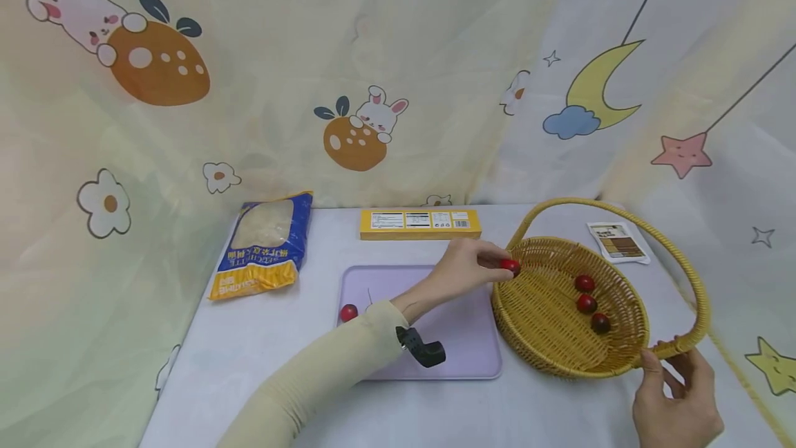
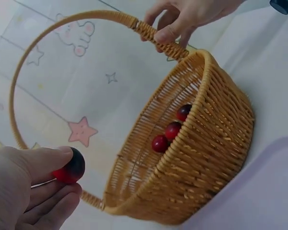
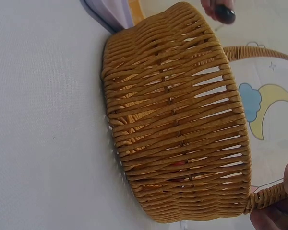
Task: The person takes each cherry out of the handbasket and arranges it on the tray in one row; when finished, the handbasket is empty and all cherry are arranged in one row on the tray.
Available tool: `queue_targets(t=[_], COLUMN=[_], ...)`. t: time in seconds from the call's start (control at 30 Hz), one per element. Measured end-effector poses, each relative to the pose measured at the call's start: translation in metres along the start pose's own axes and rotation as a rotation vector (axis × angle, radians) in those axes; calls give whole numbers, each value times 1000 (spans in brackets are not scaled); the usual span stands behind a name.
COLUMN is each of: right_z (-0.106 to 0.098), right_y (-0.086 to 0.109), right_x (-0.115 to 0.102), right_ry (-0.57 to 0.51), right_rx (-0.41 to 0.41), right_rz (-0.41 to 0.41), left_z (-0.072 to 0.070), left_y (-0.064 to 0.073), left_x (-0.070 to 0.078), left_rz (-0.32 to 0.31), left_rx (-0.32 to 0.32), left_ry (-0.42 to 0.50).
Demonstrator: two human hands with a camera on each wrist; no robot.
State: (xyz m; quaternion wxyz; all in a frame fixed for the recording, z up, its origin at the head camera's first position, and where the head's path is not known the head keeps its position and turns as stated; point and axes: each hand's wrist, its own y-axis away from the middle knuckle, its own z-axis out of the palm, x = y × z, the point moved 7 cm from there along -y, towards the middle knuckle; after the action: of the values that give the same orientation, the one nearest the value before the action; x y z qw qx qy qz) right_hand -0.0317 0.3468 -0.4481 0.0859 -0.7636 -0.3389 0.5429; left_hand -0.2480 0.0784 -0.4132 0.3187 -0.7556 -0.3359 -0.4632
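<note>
Head view, with both wrist views: two hands at a wicker basket. The left hand pinches a dark-red fruit between thumb and fingers, holding it near the basket's rim, by one end of the handle. The right hand grips the other end of the handle, its fingers curled round the wrapped cane. Between the hands stands the basket, upright on the table; three fruits lie inside it, on the side toward the right hand. Beneath the left forearm is a lilac tray, with another fruit near its edge, left of the left hand. Beyond the left hand lies a yellow box; farther left, a blue-and-yellow bag. Beyond the right hand, past the basket, lies a small packet.
</note>
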Motion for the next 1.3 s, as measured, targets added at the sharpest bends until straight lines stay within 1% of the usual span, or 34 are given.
queue_targets(t=[0.1,0.2,0.3,0.43,0.53,0.7,0.87,0.97,1.1,1.2,1.3], right_z=[-1,-1,-1,-1,-2,-4,-3,-2,-2,-2,-1], right_y=[0,0,0,0,-1,-1,0,0,-1,-1,-1], right_x=[0,1,1,1,0,-2,-2,-3,-4,-4,-4], right_ry=[3,14,19,11,-8,-43,-53,-58,-63,-65,-65], right_rx=[-4,-10,-14,-10,-2,4,2,2,-3,-7,-7], right_rz=[9,23,31,26,17,-14,-21,-22,-24,-32,-41], left_z=[-11,-21,-32,-47,-58,-74,-86,-89,-89,-89,-89], left_y=[12,25,39,58,70,85,98,104,111,114,117], left_x=[-9,-17,-27,-43,-54,-70,-84,-92,-99,-99,-98], left_rz=[-14,-23,-45,-94,-125,-168,-206,-186,-151,-132,-103], left_rx=[27,45,70,107,128,155,176,176,162,150,135], left_ry=[23,18,18,22,2,-32,-49,-84,-164,-234,-336])
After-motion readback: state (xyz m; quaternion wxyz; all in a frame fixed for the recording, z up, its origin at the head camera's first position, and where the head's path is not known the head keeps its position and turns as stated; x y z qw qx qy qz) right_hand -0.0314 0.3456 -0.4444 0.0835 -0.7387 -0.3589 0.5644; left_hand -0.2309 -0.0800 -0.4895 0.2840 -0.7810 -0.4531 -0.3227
